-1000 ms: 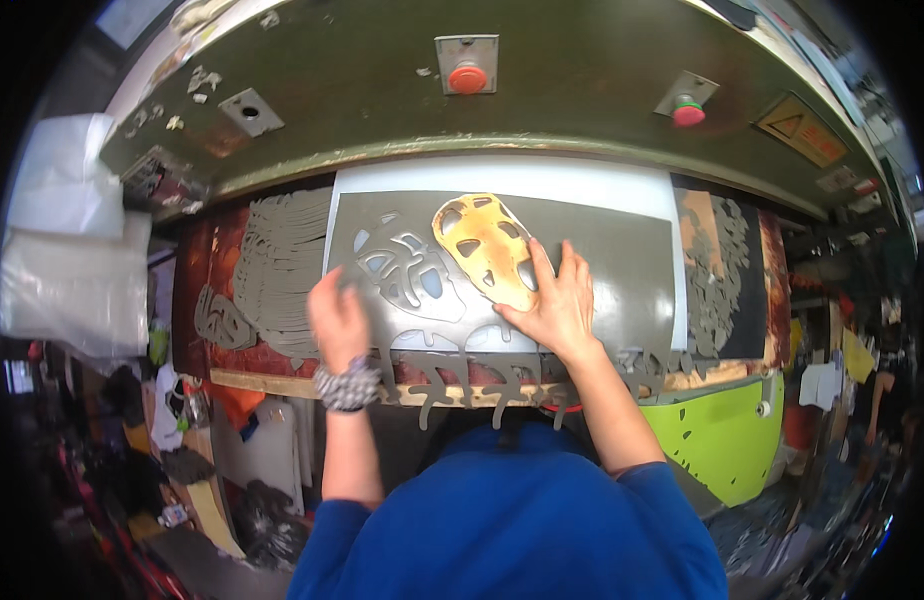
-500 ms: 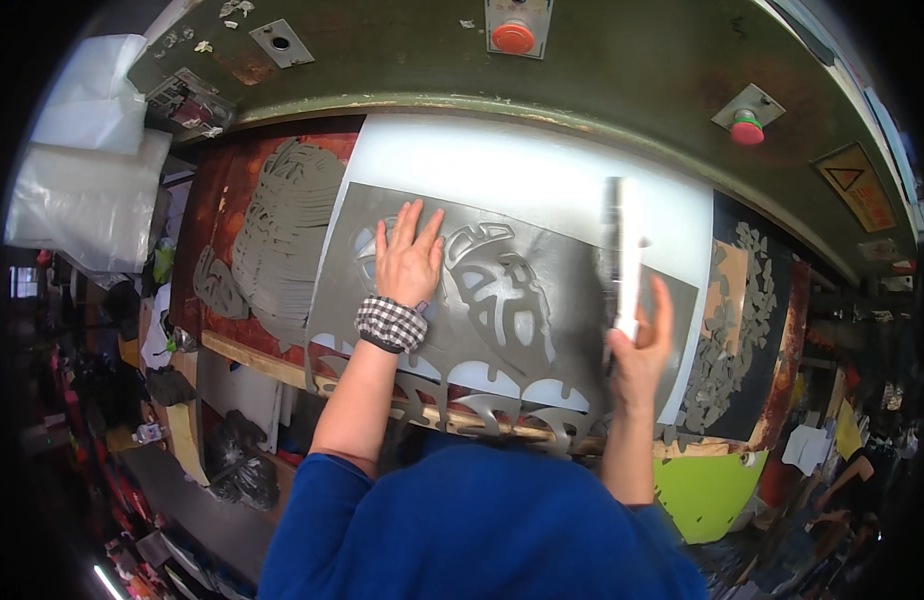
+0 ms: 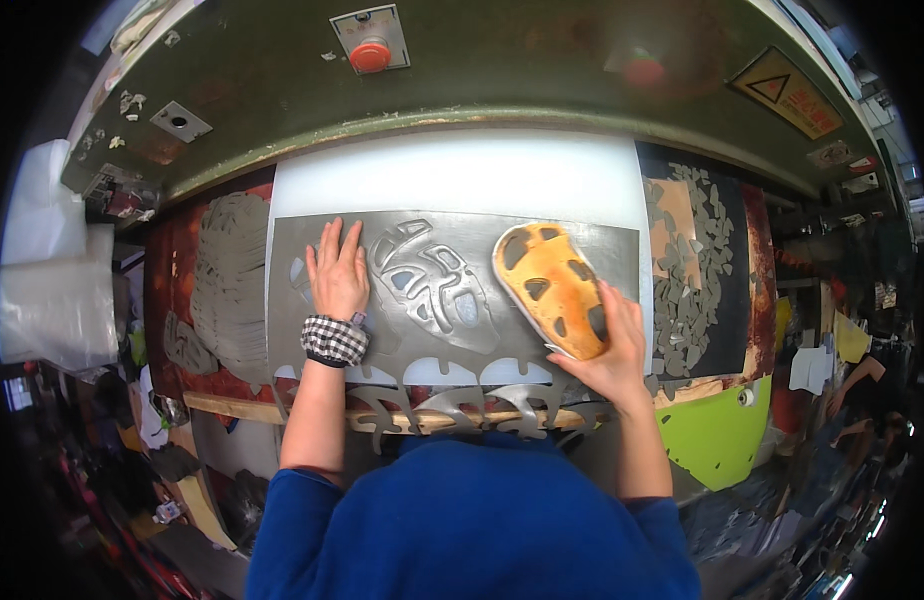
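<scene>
On the grey sheet (image 3: 582,230) my left hand (image 3: 338,280) lies flat at the left, fingers stretched out, over part of a cut-out area. A yellow-orange cutting die (image 3: 547,285) with a pale rim and several dark openings sits toward the right of the sheet. Gripping its lower right end is my right hand (image 3: 612,350), thumb on the near edge and fingers along the right side. Between the hands, a cut shape (image 3: 432,275) with openings shows in the sheet. Whether the die rests fully on the sheet, I cannot tell.
Under the sheet is a white board (image 3: 462,170). A tall stack of grey cut pieces (image 3: 230,285) stands at the left; grey scraps (image 3: 692,300) lie at the right. Beyond the board runs a green machine beam (image 3: 542,70) with a red button (image 3: 370,57).
My right hand has turned the die from upright on edge to lying with its yellow face up over the sheet. My left hand stays flat on the sheet. The head view has shifted.
</scene>
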The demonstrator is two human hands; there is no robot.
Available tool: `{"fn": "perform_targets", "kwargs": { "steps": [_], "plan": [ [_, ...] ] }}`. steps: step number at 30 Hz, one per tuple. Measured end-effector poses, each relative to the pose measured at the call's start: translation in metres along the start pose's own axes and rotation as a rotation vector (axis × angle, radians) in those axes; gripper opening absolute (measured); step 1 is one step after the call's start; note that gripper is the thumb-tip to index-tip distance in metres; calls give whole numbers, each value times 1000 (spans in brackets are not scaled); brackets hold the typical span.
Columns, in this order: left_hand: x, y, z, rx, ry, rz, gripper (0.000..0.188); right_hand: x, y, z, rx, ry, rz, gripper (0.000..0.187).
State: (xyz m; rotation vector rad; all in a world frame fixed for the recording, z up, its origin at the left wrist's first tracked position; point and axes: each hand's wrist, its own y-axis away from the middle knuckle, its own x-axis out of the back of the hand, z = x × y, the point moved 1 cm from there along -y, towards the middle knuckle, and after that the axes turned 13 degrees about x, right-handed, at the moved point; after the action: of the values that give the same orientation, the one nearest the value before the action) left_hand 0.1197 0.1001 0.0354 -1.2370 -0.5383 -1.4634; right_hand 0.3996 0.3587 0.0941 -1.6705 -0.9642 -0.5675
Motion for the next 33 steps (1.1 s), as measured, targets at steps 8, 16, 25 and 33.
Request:
{"fn": "perform_targets", "kwargs": {
  "steps": [8, 16, 25, 33],
  "plan": [
    [38, -8, -46, -6, 359, -23, 31, -38, -34, 24, 34, 159, -102, 111],
    [60, 39, -123, 505, 189, 88, 24, -60, -77, 69, 34, 91, 218, 88],
    [20, -32, -122, 500, 373, 167, 27, -48, -214, 113, -239, 394, 524, 92],
    [1, -104, -125, 345, 397, 195, 13, -66, -230, 111, -311, 336, 501, 101]
  ]
}}
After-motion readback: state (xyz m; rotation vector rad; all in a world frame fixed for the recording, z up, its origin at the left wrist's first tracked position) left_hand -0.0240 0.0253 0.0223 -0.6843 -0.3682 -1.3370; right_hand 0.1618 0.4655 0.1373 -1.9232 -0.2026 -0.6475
